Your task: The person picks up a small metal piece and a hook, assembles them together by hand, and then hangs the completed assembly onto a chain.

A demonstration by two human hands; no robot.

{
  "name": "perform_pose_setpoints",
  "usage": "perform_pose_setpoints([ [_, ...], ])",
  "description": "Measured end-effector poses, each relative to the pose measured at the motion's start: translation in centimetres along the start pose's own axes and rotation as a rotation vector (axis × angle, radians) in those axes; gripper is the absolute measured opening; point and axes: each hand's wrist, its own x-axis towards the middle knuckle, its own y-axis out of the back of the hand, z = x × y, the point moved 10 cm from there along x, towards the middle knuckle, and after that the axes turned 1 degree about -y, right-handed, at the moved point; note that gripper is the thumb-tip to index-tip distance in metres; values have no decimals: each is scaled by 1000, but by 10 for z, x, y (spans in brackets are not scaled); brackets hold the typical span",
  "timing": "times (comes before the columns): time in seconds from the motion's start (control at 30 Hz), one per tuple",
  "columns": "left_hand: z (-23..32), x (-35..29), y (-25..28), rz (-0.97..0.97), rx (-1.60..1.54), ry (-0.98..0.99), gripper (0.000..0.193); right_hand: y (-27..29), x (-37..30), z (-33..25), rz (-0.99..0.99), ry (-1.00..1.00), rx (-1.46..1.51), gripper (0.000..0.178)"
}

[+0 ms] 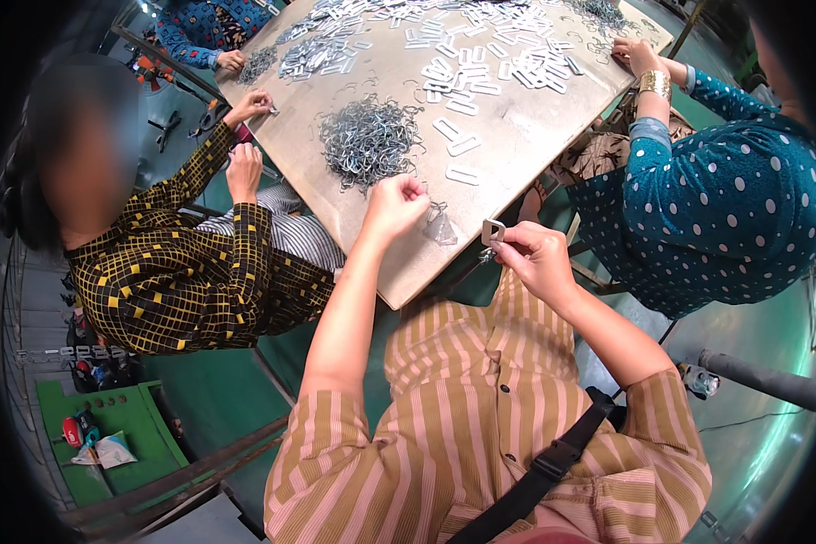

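My right hand (539, 258) pinches a flat metal link (493, 232) with a rectangular opening, just off the table's near right edge. Small bent wire pieces (487, 257) hang below that link, by the fingertips. Over the near corner of the table, the fingers of my left hand (396, 208) are pressed together. What they hold, if anything, is too small to make out. Just beyond this hand rises a heap of bent wire hooks (370, 140). Between my hands lies a small greyish, see-through triangular thing (440, 228), with a few wire pieces at its top.
Many flat metal links (462, 77) spread over the far part of the table (290, 118). A co-worker in a yellow-checked top (181, 281) sits at left, one in a dotted teal top (698, 199) at right. Another co-worker's hand (231, 61) rests at the far left corner.
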Motion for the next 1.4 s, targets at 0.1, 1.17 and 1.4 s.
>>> perform_pose_setpoints([
  [0.1,52,-42,0,-92,-911,-121,8,0,1,-5,-19,14,-48,9],
  [1.17,95,-103,-21,-46,-1132,-380,5,-28,84,42,63,150,-483,16],
  [1.4,83,-109,-31,-35,-1121,-289,3,-33,102,62,-93,-34,-438,10],
])
